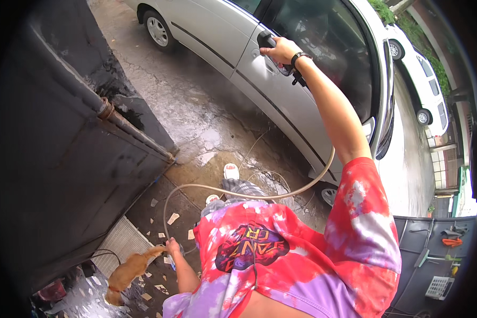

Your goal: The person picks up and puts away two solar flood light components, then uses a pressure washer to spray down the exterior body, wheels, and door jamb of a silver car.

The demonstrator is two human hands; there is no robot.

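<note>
My right hand [280, 51] stretches out over the side of a silver car [210, 30], fingers closed around a black spray gun [265, 39]. Whitish spray shows against the car door [258, 69] just below the hand. A beige hose [222, 186] loops across in front of my legs, from beside the car to my left hand [173, 247]. Low at my left side, that hand is closed on the hose. The hose's join to the spray gun is hidden behind my right arm. Water droplets cover the car's dark window [322, 43].
A tan dog [129, 274] stands by my left hand, its tail almost touching it. A dark wall [63, 171] with a rusty pipe [111, 113] rises at left. Thin hose coils [270, 173] lie on wet, cracked ground near my feet. A white vehicle [425, 79] is parked beyond.
</note>
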